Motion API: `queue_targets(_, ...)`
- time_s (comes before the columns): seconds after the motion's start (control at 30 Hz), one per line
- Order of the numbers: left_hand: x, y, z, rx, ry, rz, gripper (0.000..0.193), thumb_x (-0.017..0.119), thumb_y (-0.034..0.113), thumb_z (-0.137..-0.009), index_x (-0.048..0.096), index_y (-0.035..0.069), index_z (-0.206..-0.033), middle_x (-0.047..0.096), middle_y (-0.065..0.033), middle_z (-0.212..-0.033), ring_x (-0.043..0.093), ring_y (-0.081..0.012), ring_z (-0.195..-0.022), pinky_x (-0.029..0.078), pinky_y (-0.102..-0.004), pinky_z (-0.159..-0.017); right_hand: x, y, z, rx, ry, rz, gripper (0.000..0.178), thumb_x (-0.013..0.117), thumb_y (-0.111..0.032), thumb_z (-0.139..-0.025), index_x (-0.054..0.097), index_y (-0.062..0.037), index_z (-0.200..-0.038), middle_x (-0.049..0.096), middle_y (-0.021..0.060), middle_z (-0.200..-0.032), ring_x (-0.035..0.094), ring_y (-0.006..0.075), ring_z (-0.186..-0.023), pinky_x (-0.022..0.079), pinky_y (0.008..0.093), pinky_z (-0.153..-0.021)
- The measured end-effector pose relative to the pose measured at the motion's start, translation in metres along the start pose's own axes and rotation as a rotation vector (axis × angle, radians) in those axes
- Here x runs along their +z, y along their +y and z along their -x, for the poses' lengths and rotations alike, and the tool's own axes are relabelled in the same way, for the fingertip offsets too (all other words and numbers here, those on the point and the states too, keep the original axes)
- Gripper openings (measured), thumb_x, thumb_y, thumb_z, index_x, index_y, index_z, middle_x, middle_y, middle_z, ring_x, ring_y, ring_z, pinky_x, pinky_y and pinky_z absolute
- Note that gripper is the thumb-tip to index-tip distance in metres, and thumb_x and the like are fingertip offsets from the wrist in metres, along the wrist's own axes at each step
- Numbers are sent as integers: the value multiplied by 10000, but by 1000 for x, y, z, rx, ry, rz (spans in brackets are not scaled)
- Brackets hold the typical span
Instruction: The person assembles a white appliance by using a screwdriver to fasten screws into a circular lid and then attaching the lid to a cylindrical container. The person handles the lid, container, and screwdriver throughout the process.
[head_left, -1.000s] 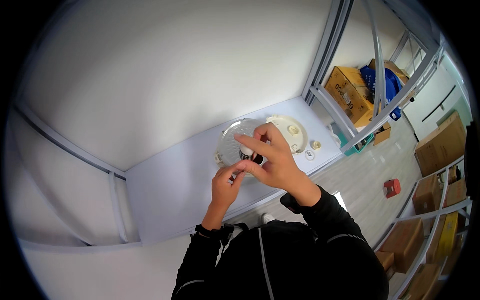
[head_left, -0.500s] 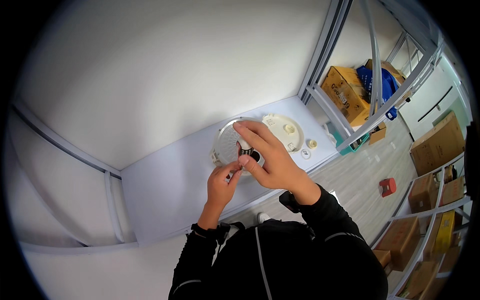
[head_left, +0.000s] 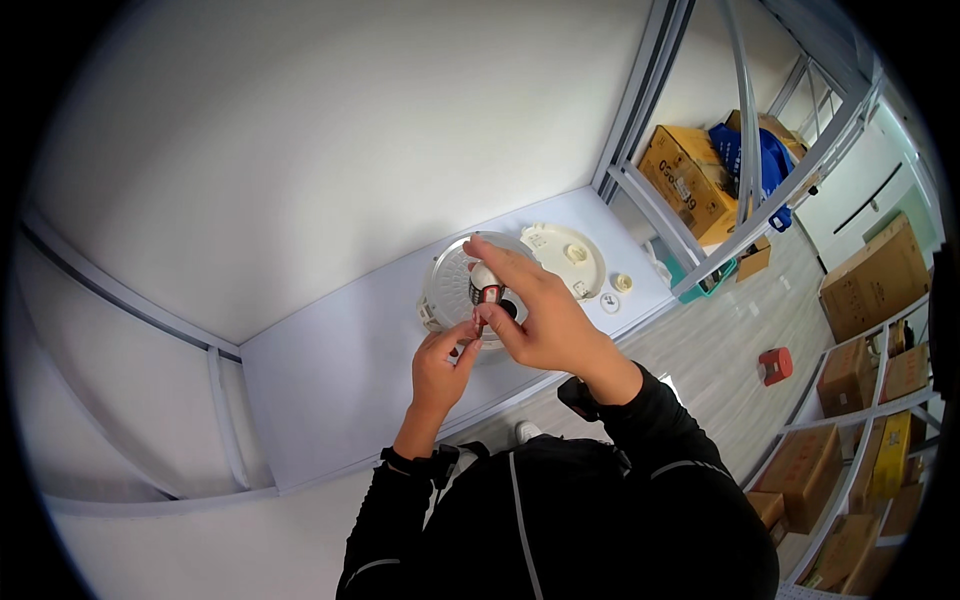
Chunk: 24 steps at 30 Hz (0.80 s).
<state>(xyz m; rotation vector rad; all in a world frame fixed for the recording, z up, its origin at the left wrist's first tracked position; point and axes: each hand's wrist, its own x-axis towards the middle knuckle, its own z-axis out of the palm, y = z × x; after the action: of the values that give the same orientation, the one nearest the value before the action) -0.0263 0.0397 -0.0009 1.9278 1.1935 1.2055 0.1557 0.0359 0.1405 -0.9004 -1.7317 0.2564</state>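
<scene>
In my right hand (head_left: 556,318), a small rounded white piece with a dark and red label band (head_left: 486,284) is held between the thumb and the curved fingers. Close below it, my left hand (head_left: 438,376) has its thumb and forefinger pinched together at the reddish lower end of that piece; what exactly they grip is too small to make out. Beneath both hands a round silvery dish with a patterned inside (head_left: 447,272) rests on the bench, partly hidden by my right hand. A dark round spot shows beside my right thumb.
A round cream-coloured cover (head_left: 592,256) lies right of the dish, with a small cream ring part on it. Another small cream part (head_left: 623,283) and a flat white disc (head_left: 610,302) are nearby on the white bench (head_left: 330,380). A metal frame post (head_left: 640,105) rises at the bench's right end.
The small labelled piece has turned in my right hand, so that more of its red marking shows. Both hands stay nearly in place, and the view has shifted slightly.
</scene>
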Motion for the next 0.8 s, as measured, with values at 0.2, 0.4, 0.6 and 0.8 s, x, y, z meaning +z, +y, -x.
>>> queue_targets(0.2, -1, -3, 1, 16, -21, -57, 337, 862, 127, -897, 808, 118, -1229, 825, -60, -1050, 726, -262, -866, 584, -371, -723, -17, -1, 0, -17, -173, 247, 737, 926, -159, -848, 635, -97, -1522, 660, 120, -1077, 656, 283, -881, 562, 375, -758)
queue_targets(0.4, 1, -5, -2, 70, 15, -52, 303, 870, 135, -884, 810, 117, -1181, 801, -71, -966, 713, -267, -831, 577, -388, -704, -3, -6, -5, -81, -42, 87, 685, 901, -281, -872, 659, -114, -1491, 645, 87, -1041, 653, 260, -841, 559, 356, -706)
queue_targets(0.6, 2, -15, 1, 70, 14, -73, 252, 868, 135, -886, 808, 88, -1126, 792, -89, -936, 714, -282, -822, 575, -397, -695, -13, -13, 1, -34, -218, 172, 624, 827, -229, -923, 642, -115, -1508, 693, 100, -1091, 690, 301, -888, 590, 387, -730)
queue_targets(0.8, 2, -14, -1, 82, 10, -74, 188, 868, 131, -885, 794, 66, -1046, 787, -95, -906, 722, -291, -831, 579, -400, -696, 1, -18, 3, -32, 6, 131, 568, 875, -221, -892, 703, -127, -1424, 663, 98, -1052, 668, 286, -869, 573, 378, -731)
